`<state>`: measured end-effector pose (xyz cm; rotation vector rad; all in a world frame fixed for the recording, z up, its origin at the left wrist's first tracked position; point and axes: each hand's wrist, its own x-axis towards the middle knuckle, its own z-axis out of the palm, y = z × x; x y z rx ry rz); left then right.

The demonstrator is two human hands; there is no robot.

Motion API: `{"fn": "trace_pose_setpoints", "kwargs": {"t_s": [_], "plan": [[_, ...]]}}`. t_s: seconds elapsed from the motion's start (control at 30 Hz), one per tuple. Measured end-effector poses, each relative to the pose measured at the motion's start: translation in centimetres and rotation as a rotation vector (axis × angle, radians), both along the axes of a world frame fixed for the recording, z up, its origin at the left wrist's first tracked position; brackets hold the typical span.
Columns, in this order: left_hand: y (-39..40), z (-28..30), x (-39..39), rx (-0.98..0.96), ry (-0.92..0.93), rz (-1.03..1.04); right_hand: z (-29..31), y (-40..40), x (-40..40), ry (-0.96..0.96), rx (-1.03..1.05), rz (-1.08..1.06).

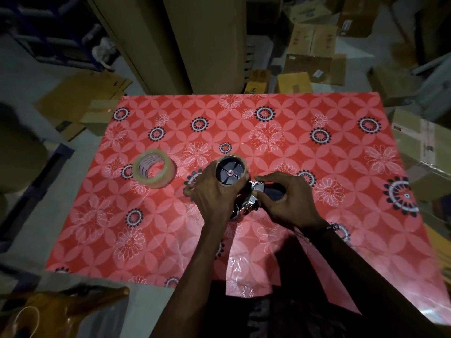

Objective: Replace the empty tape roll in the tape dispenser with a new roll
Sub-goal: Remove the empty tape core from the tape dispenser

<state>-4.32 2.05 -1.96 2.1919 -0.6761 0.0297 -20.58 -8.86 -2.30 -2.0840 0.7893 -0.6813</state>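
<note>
The tape dispenser [253,191] lies on the red flowered table [244,132], near its middle. An empty brown cardboard core [220,160] sits round the dispenser's black spool wheel [230,173]. My left hand [214,193] curls round that core from the near left side. My right hand [288,201] grips the dispenser's dark handle [274,192] just to the right. A new roll of clear tape [154,169] lies flat on the table, a short way left of my left hand, touched by neither hand.
Large brown cardboard rolls [202,42] stand behind the table's far edge. Cardboard boxes [314,59] crowd the floor at the back and along the right side. A brown bag [63,311] lies at the near left, below the table's front edge.
</note>
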Motion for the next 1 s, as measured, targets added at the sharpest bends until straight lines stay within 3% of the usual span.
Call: {"fn": "trace_pose_setpoints", "kwargs": {"t_s": [0.4, 0.8, 1.0], "plan": [[0.0, 1.2, -0.7, 0.035, -0.102, 0.004, 0.1, 0.0, -0.2, 0.006, -0.024, 0.000], [-0.2, 0.8, -0.5, 0.111, -0.042, 0.027, -0.3, -0.2, -0.1, -0.007, -0.031, 0.008], [-0.1, 0.9, 0.3, 0.089, 0.062, -0.109, 0.5, -0.5, 0.0, 0.031, -0.039, 0.027]]}}
